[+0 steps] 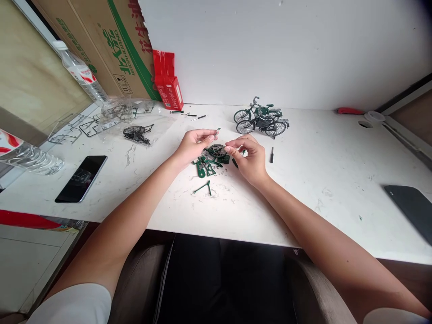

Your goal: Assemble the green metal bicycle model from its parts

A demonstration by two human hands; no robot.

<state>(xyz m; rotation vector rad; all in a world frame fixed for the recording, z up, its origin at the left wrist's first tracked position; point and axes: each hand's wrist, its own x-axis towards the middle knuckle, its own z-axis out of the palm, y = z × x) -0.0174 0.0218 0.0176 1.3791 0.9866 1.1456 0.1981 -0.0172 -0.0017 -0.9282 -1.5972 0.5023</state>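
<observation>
My left hand point(195, 145) pinches a small green-and-silver model bicycle part point(218, 132) between thumb and fingertips. To its right, my right hand point(249, 157) is closed, thumb against forefinger; whatever its fingertips hold is too small to make out. Under and between both hands lies a heap of green model bicycle parts point(201, 171), with a black-tyred spoked wheel point(218, 150) on top. Nearer me, a green forked part point(207, 185) rests apart from the heap. Two assembled model bicycles, one green point(249, 112) and one black point(263, 125), stand upright behind my right hand.
A small screwdriver point(272, 155) lies right of my right hand. Leftward are a phone point(81, 179), bagged black parts point(138, 133), black part frames point(89, 126) and water bottles point(83, 74). A red box point(168, 92) and a carton point(111, 45) stand behind. A dark flat object point(410, 207) lies far right.
</observation>
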